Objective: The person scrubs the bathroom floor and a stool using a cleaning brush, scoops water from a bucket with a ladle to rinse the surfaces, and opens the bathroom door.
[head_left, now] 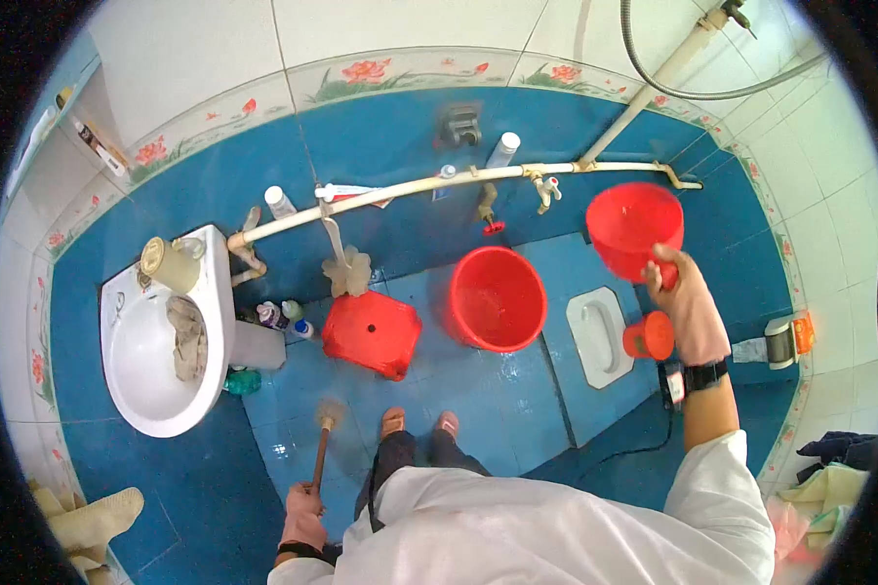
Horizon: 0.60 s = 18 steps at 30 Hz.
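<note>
Currently we clamp a brush (pixel 328 417) in our left hand (pixel 303 517) and, well apart, a red basin (pixel 634 222) in our right hand (pixel 691 302), calling for steady grips.

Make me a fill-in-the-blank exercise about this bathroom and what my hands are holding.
The left hand grips the brush by its brown ____.
The basin held in the right hand is coloured ____.
A crumpled cloth lies inside the white ____ on the left.
The bucket stands on the floor between the squat toilet and the red ____.

Missing words: handle; red; sink; stool.
</note>
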Available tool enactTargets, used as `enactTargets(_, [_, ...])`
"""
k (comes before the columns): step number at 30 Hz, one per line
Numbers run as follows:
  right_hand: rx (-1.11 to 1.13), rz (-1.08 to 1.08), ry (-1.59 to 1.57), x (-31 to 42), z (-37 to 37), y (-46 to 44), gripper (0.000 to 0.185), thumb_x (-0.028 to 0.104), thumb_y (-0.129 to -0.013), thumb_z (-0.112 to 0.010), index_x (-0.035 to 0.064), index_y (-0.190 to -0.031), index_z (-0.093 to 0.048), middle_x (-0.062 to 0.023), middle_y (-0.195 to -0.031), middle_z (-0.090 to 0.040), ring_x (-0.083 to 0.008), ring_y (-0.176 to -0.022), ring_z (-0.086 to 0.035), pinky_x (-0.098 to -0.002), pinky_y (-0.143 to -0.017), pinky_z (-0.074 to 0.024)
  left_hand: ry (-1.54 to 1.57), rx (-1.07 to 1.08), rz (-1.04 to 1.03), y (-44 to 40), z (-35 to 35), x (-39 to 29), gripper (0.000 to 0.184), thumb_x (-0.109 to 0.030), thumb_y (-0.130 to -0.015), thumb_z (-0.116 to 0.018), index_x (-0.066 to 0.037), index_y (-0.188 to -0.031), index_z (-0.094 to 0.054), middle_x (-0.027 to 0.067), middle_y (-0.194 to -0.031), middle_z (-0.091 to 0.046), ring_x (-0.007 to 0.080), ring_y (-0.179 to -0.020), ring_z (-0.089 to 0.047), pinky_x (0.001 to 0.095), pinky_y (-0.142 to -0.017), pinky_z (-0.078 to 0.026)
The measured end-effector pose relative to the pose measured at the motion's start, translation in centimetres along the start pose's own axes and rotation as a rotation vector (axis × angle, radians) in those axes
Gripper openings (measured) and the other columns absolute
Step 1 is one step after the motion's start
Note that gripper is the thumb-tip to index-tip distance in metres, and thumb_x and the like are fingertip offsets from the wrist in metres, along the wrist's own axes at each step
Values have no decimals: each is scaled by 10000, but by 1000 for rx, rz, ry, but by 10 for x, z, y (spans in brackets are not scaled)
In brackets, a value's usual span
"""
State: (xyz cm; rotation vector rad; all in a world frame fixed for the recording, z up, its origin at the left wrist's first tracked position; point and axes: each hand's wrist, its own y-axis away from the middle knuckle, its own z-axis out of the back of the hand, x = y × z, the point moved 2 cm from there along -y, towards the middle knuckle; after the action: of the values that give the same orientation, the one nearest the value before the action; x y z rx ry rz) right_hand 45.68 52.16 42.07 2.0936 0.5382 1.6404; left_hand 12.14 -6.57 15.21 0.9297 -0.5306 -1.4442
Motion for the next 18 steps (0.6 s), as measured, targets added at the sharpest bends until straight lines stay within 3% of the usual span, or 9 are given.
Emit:
enactTargets(4, [-24,8,16,14,-58,-4,199,70,-719,-645,46,-869,-516,-74,-694,-547,-172,-561,-549,-200,-411,-446,-92,-39,-112,-56,-4,48,231,-184,-826,-564,-8,-975,-560,126,-581,-586,194,-422,-567,323,-361,-418])
enactTargets(6, [2,1,53,18,-77,-2,228,71,-717,-648,45,-904,-519,-79,-697,-550,-172,-553,-547,-207,-416,-450,-25,-1,-37,-18,21,4,241,-187,-825,-565,-10,-987,-552,127,-582,-585,193,-416,-563,321,-359,-417])
enactTargets(7, [15,1,-3,18,-85,0,268,100,-733,-643,-22,-924,-498,-88,-688,-553,-157,-516,-535,-194,-409,-444,9,18,-1,-6,30,-12,246,-188,-824,-566,-10,-993,-548,128,-583,-585,192,-413,-561,320,-358,-416])
enactTargets(10, [152,-173,-216,14,-85,-1,362,134,-750,-633,-112,-951,-460,-93,-673,-551,-144,-486,-529,-178,-404,-440,23,-39,-56,-29,30,14,258,-196,-825,-569,-9,-997,-524,128,-579,-583,192,-403,-554,321,-347,-409])
enactTargets(13, [312,-263,-304,-3,-80,21,447,157,-762,-624,-179,-971,-416,-98,-643,-546,-138,-475,-532,-160,-403,-441,63,-32,22,-38,31,23,264,-197,-819,-579,-14,-993,-503,123,-577,-581,198,-397,-553,324,-340,-407])
enactTargets(18, [116,-386,-277,-47,-67,60,467,156,-752,-626,-172,-1000,-404,-112,-642,-546,-132,-478,-539,-163,-411,-460,148,3,101,-55,33,43,260,-196,-810,-588,-21,-980,-500,129,-584,-578,207,-398,-558,332,-333,-407])
